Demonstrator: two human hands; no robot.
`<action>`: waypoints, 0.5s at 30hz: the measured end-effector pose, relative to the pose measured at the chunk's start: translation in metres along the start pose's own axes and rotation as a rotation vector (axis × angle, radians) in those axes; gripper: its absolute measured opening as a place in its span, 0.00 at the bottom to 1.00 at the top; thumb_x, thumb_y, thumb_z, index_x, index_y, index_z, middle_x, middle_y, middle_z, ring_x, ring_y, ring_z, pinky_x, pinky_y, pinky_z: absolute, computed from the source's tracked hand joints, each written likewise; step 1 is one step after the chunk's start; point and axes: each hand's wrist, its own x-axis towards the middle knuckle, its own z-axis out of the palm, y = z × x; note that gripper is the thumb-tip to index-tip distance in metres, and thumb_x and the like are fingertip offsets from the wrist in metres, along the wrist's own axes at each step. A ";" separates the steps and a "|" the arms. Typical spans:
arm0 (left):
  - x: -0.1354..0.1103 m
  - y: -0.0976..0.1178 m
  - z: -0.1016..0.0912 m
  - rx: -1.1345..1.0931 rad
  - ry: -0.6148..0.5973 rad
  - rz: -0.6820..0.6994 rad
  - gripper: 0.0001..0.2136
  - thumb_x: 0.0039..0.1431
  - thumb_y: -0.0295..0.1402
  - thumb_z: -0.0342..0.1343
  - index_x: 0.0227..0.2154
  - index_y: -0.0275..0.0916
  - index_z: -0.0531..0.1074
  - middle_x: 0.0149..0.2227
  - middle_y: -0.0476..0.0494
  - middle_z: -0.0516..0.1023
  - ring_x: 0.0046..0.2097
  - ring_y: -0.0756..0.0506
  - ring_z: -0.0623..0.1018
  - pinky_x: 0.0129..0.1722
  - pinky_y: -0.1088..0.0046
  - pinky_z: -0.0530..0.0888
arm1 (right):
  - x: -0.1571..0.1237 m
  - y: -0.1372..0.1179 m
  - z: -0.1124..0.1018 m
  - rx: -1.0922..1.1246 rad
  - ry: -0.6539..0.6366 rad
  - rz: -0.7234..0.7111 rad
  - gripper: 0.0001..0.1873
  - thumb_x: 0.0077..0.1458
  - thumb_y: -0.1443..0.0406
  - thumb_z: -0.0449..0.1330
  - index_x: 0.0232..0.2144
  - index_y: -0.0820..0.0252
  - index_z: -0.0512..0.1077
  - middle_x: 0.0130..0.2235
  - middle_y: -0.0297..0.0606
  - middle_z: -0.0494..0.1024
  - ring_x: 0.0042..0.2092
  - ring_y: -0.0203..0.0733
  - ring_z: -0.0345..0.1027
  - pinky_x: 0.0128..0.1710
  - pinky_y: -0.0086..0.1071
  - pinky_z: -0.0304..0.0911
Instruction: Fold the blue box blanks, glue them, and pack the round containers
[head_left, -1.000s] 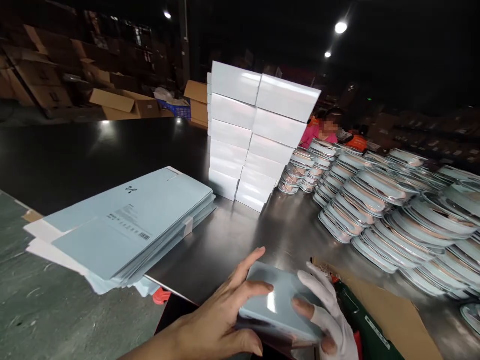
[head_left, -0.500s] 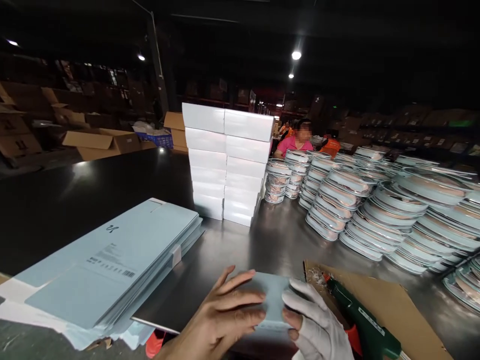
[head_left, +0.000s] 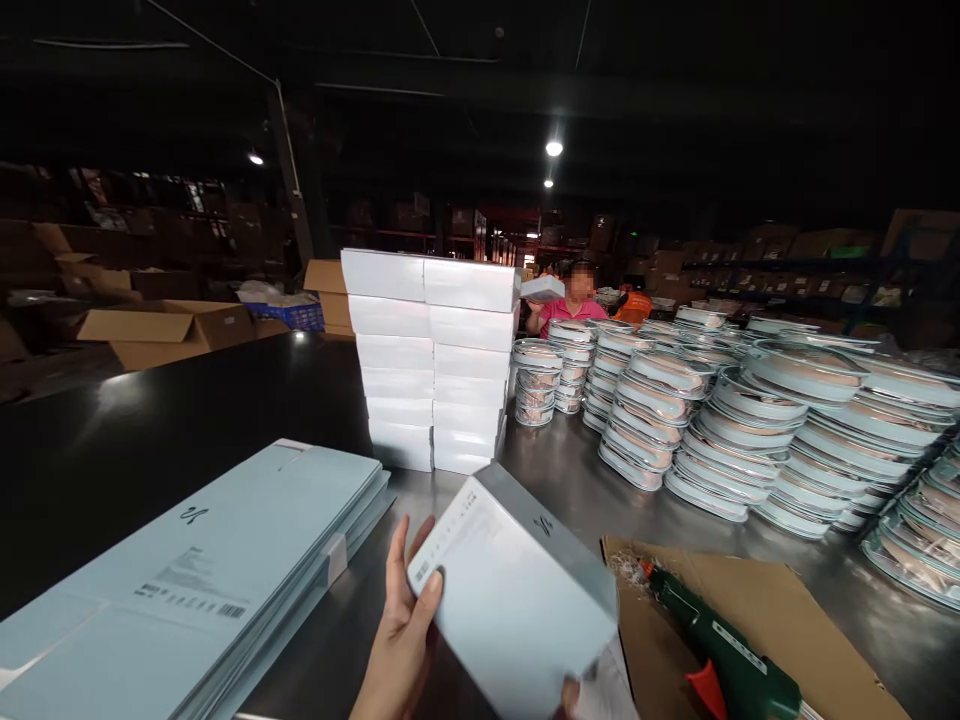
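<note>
A pale blue printed carton (head_left: 517, 600) is tilted up in front of me, its dark squiggle logo on one face and small print along an edge. My left hand (head_left: 409, 620) grips its left edge, thumb on the near face and fingers behind. My right hand (head_left: 600, 690), in a white glove with a bare fingertip showing, holds the lower right corner, mostly hidden by the carton. To the left lies a stack of flat pale blue cartons (head_left: 247, 560). A green glue gun (head_left: 727, 640) with a red trigger rests on a cardboard sheet (head_left: 787, 610) at the right.
Stacked white boxes (head_left: 427, 370) stand on the metal table (head_left: 555, 460) beyond the carton. Piles of round clear-topped packages (head_left: 652, 400) fill the right side. Behind the table, a person (head_left: 577, 300) in pink lifts a box. Open cardboard boxes (head_left: 172, 330) sit at far left.
Both hands have raised the carton from low by the table and turned it on a slant. My left hand has shifted to its left edge. The person behind now holds up a box.
</note>
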 end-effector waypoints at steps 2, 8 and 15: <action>0.004 -0.009 -0.002 0.078 -0.036 -0.006 0.36 0.70 0.52 0.52 0.73 0.56 0.42 0.76 0.37 0.53 0.72 0.34 0.63 0.62 0.56 0.74 | 0.029 0.004 -0.006 -0.057 -0.020 0.100 0.28 0.65 0.48 0.53 0.60 0.53 0.67 0.46 0.47 0.84 0.48 0.55 0.81 0.43 0.46 0.78; 0.009 -0.038 -0.043 0.397 -0.206 0.086 0.21 0.67 0.51 0.56 0.54 0.44 0.76 0.62 0.34 0.77 0.64 0.32 0.75 0.59 0.54 0.77 | 0.129 0.071 -0.023 -0.533 -0.050 0.231 0.28 0.50 0.61 0.71 0.53 0.59 0.71 0.57 0.49 0.77 0.61 0.60 0.68 0.62 0.56 0.62; 0.011 -0.071 -0.069 0.706 -0.302 0.313 0.14 0.65 0.43 0.60 0.51 0.51 0.81 0.57 0.40 0.83 0.62 0.31 0.77 0.57 0.53 0.78 | 0.185 0.155 0.014 -0.855 -0.341 0.193 0.19 0.64 0.63 0.65 0.56 0.58 0.72 0.64 0.45 0.70 0.63 0.55 0.66 0.63 0.58 0.62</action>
